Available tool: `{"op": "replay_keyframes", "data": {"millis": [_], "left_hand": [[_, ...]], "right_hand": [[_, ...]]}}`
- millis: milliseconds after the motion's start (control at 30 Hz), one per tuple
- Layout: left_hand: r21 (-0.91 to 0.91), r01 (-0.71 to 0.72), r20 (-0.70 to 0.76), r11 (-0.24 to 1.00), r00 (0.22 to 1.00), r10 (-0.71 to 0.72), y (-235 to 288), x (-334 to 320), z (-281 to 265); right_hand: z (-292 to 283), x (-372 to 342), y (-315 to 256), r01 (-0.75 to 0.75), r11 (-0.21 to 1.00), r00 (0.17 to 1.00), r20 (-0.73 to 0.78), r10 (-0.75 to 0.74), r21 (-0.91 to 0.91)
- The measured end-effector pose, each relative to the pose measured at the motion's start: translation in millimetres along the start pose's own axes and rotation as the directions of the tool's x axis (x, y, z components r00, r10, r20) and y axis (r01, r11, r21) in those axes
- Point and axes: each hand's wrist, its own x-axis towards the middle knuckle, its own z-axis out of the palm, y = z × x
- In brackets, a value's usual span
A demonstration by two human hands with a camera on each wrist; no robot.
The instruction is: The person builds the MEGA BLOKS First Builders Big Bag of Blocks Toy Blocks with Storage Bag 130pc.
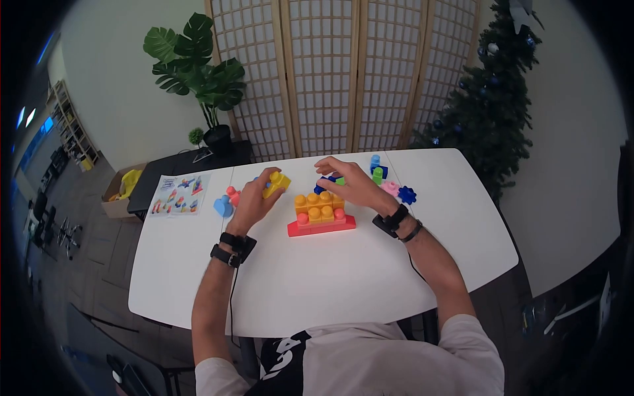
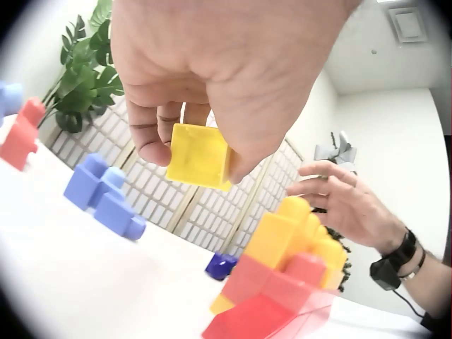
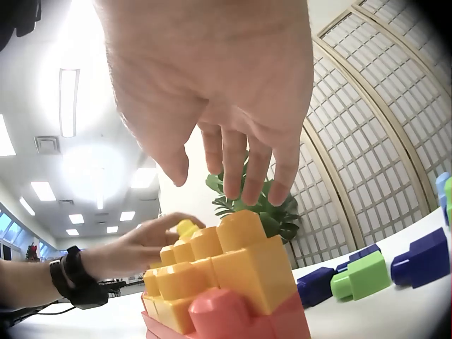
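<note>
My left hand pinches a yellow toy block between thumb and fingers, its hollow underside facing the left wrist camera. The block is held above the table, to the left of a built stack. That stack has a long red base with sloped ends, and orange blocks rise in steps on top of it, their studs bare. Over the stack's right side hovers my right hand, fingers spread and loosely bent, with nothing in its grasp. In the right wrist view its fingertips hang above the orange studs.
Left of the stack lie blue blocks and a red block. Behind it and to the right are dark blue blocks, a green block, a pink flower-shaped piece and a blue gear-like piece. A picture sheet lies at far left.
</note>
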Motion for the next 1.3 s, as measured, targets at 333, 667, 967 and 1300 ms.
{"op": "replay_keyframes", "data": {"millis": [333, 667, 967, 1300], "left_hand": [[-0.325, -0.007, -0.009, 0.946, 1.000, 0.004, 94, 29, -15], [-0.525, 0.115, 0.022, 0.843, 0.992, -0.122, 38, 11, 10], [-0.514, 0.084, 0.056, 0.854, 0.996, -0.065, 19, -5, 38], [-0.409, 0.096, 0.105, 0.907, 0.993, -0.058, 28, -5, 36]], "right_hand": [[-3, 21, -32, 0.225, 0.974, 0.958, -0.178, -0.226, -0.025], [-20, -9, -16, 0.063, 0.985, 0.932, -0.364, 0.000, 0.162], [-8, -38, 27, -0.064, 0.979, 0.980, -0.172, 0.098, 0.196], [-2, -54, 27, -0.108, 0.983, 0.992, -0.049, 0.117, 0.151]]}}
